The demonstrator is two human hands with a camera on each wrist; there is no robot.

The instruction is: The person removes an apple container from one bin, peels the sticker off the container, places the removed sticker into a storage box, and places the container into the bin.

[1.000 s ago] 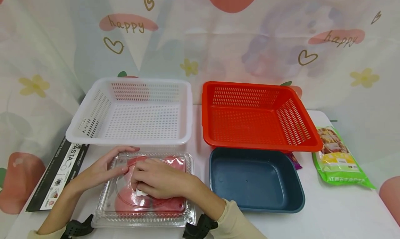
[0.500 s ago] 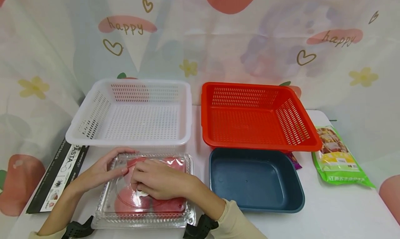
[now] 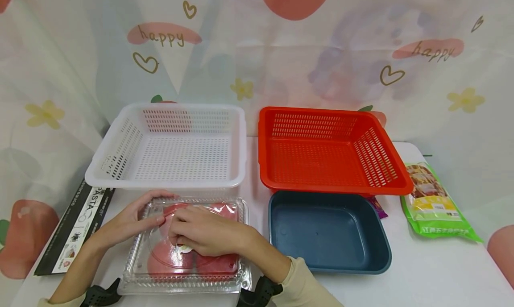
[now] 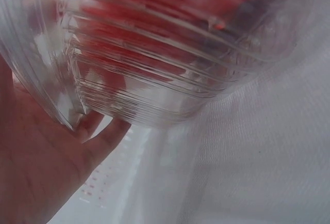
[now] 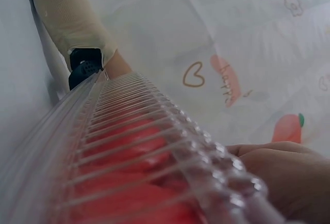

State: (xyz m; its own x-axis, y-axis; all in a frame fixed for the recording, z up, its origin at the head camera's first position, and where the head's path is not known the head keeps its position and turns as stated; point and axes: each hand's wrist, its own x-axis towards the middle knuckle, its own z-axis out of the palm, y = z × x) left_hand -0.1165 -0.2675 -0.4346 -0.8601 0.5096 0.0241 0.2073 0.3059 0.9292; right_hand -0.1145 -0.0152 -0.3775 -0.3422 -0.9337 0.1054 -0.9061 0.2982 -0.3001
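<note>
A clear plastic clamshell container [image 3: 138,264] with rounded red contents sits at the front left of the white table in the head view. My left hand [image 3: 128,220] grips its left side, thumb on the lid and fingers round the edge. In the left wrist view the fingers of that left hand [image 4: 46,152] reach under the ribbed wall. My right hand [image 3: 205,231] lies over the middle of the lid with curled fingers, pinching a small white and yellow sticker [image 3: 184,249]. Those fingertips partly hide the sticker. The right wrist view shows part of the right hand [image 5: 289,177] beyond the lid's ridged edge.
Behind the container stands a white basket [image 3: 164,183], with a red basket [image 3: 335,188] to its right. A dark blue tub [image 3: 329,267] is right of the container. A green food bag [image 3: 437,204], a purple packet [image 3: 377,206] and a black pasta box [image 3: 76,231] lie around them.
A yellow patch now shows on the sticker under my right fingers, where only white showed before. My left hand and the container have hardly moved.
</note>
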